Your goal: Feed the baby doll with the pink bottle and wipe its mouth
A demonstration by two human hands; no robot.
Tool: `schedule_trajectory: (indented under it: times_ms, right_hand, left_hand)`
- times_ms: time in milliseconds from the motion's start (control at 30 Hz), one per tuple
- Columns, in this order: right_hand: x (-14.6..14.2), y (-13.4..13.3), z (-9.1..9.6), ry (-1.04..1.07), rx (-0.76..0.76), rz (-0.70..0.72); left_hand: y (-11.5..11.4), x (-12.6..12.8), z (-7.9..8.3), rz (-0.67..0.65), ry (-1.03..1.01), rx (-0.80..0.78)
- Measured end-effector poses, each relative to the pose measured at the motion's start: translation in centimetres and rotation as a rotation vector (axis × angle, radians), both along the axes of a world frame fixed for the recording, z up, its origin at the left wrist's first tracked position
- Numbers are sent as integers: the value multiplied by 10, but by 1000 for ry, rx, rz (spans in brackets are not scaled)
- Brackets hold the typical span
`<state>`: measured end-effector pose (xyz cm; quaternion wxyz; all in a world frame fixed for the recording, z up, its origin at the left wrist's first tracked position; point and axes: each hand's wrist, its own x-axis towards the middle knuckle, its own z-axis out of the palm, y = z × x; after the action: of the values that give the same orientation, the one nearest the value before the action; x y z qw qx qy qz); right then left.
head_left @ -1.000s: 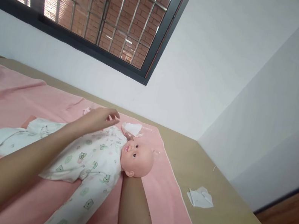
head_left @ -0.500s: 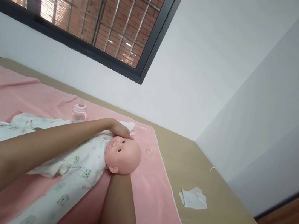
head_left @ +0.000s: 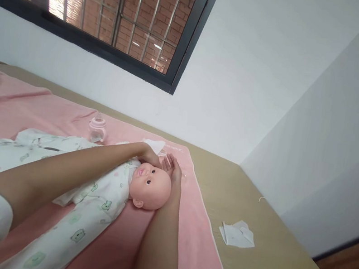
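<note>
Both hands (left (head_left: 150, 158), right (head_left: 171, 170)) lie open, touching the doll's head (head_left: 153, 187).

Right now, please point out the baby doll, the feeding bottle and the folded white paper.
baby doll (head_left: 153, 187): head view, on the cheek of its head.
feeding bottle (head_left: 97, 128): head view, on its pink body, upright on the pink cloth.
folded white paper (head_left: 237, 234): head view, on its middle, lying on the tan surface.

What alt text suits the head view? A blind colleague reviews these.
A pink plastic baby doll in a white bear-print romper lies on a pink towel; the left hand rests by its face, and the open right hand cups its head. A pink baby bottle stands behind.
</note>
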<state>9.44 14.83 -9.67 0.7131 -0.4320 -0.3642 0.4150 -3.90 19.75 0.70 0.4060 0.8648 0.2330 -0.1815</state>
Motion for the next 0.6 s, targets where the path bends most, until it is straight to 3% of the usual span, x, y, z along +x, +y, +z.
schedule_trajectory:
  times_ms: [133,267,433,600]
  right_hand:
    - [7,-2,-7,293,0,-43]
    - [11,-3,-9,433,-32,-12]
    - [15,4,-5,417,-131,25]
    - [16,13,-6,338,-175,140]
  left_hand:
    - [6,5,-6,4,48,-46]
    - [17,-5,12,20,-59,23]
    - [28,-54,46,76,-412,252]
    - [24,-110,51,220,-471,501]
